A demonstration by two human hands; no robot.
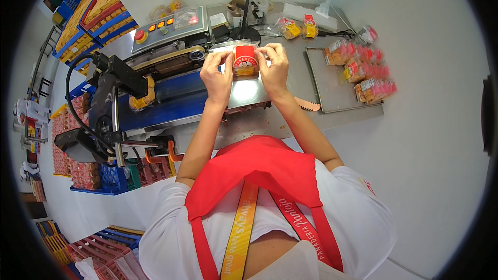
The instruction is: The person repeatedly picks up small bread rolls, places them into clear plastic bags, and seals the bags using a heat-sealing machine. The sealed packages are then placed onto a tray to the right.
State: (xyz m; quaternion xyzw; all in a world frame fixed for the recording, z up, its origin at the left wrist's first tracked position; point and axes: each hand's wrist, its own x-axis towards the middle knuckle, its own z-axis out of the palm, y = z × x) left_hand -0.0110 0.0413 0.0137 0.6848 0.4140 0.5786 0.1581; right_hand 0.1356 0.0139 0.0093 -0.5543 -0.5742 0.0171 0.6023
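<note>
Small clear-wrapped pack with a red label (pixel 245 62): held over the shiny steel plate (pixel 244 92) at the right end of a blue conveyor belt (pixel 179 95) (contact with plate: cannot tell). Left hand (pixel 217 77) and right hand (pixel 275 74) take opposite edges, fingers pinching the wrapper, probably to keep it square. Label faces the person, print upright; long axis seems to run away from the chest, foreshortened. Leftward, a golden-yellow wrapped pack (pixel 140 102) on the belt, beside a black boxy machine head (pixel 124 77). Rightward, grey metal tray (pixel 332 96) on the steel tabletop (pixel 259 135), pink-and-clear packs (pixel 367 70) grouped at its far side, presumably clear of the hands.
</note>
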